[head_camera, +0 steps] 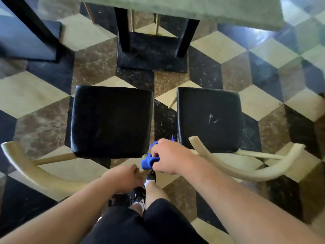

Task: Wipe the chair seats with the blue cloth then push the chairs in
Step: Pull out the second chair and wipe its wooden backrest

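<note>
Left hand [123,178] clamped on the chair back [35,173] — right hand [168,155] clutching the blue cloth [146,162] balled up (I'd flatten it first).

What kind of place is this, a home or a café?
Likely a café or restaurant: the left chair and right chair match, both with black padded seats, facing a table on a black pedestal base, over a patterned tile floor.

The person is wearing black shorts [163,224], white socks [149,182] and black sneakers [134,194] (white flecks on them), all showing just below the left grip [123,178].
</note>
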